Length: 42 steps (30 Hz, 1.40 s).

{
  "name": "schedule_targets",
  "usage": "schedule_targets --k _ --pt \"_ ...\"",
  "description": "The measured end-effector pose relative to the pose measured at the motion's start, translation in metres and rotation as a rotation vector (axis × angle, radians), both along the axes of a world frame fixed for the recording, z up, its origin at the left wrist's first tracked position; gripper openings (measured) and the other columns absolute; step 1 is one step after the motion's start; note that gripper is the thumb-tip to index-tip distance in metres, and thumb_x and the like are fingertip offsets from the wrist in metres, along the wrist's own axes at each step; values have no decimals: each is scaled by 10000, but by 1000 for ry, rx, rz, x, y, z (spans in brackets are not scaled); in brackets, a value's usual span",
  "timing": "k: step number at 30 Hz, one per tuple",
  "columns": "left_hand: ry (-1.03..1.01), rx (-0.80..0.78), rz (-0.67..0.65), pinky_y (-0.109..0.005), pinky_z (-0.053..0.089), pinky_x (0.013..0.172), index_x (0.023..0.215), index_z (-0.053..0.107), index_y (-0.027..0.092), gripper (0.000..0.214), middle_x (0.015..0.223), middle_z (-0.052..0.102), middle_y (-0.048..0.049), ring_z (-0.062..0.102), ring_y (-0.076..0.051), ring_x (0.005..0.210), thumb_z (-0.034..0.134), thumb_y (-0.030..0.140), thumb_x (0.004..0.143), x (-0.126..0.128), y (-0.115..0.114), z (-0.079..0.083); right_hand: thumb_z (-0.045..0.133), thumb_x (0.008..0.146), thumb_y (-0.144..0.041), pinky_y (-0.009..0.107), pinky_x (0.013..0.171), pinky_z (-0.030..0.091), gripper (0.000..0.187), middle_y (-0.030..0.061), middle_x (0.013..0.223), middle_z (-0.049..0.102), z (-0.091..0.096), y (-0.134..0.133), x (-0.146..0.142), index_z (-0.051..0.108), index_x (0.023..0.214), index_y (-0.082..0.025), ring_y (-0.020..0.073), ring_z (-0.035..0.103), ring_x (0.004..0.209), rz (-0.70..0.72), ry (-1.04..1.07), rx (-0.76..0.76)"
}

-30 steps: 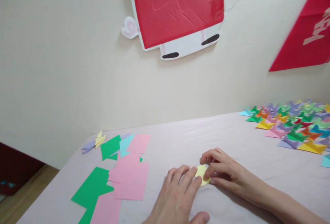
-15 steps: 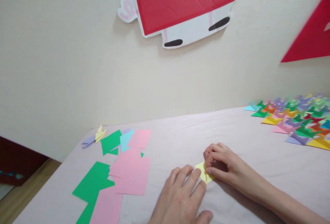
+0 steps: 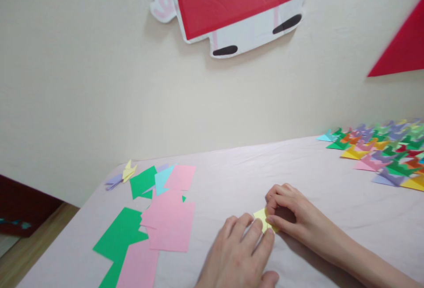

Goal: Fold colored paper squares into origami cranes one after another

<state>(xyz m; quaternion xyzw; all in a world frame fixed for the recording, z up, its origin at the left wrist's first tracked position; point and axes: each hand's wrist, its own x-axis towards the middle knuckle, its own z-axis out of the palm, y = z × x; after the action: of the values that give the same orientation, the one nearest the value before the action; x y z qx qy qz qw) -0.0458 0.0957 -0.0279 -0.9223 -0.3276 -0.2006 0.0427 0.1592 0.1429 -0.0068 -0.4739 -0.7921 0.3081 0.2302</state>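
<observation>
A small piece of yellow paper [image 3: 260, 216] lies on the pale pink cloth in front of me, partly covered by both hands. My right hand [image 3: 294, 217] has thumb and forefinger closed in a pinch at the paper's right part. On its near left side rest the fingertips of my left hand [image 3: 236, 252], fingers stretched out and lying flat, thumb apart. How the paper is folded under the fingers cannot be made out.
Loose pink paper sheets [image 3: 172, 230] and green paper sheets [image 3: 117, 235] overlap at the left. Behind them lie a yellow folded paper piece [image 3: 128, 173] and a purple one [image 3: 114, 182]. Several rows of folded paper birds [image 3: 394, 155] stand at the right, near the wall [image 3: 232, 107].
The view has shifted slightly. My left fingertips have slid a little to the right over the yellow paper. My right hand keeps its pinch there.
</observation>
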Motion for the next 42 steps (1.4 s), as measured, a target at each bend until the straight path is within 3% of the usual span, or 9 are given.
schedule_targets --k 14,26,32,42 --pt "45 53 18 -365 439 909 1143 615 135 443 1141 661 -69 538 -248 1075 577 496 889 4 0 1 584 861 -198 381 814 387 125 20 844 597 -1 -1 -3 570 738 -219 220 512 874 -23 -22 12" --pt "118 -62 39 -384 455 892 1144 619 137 454 1158 650 -82 529 -269 1084 617 491 860 7 -1 9 537 829 -154 372 795 401 79 24 865 614 2 -2 -2 556 819 -230 224 515 873 -42 -33 13" --pt "121 -103 44 -397 465 892 1195 596 129 493 1179 637 -82 519 -270 1097 603 497 868 7 -1 8 582 708 -104 385 844 400 209 24 946 608 7 -6 -4 546 870 -232 234 503 935 -49 -78 -5" --pt "117 -61 47 -394 469 889 1169 616 140 459 1204 629 -84 519 -272 1109 572 500 887 7 -3 5 481 690 -73 381 825 442 269 32 925 594 4 -5 0 541 891 -240 227 534 906 -63 11 -46"
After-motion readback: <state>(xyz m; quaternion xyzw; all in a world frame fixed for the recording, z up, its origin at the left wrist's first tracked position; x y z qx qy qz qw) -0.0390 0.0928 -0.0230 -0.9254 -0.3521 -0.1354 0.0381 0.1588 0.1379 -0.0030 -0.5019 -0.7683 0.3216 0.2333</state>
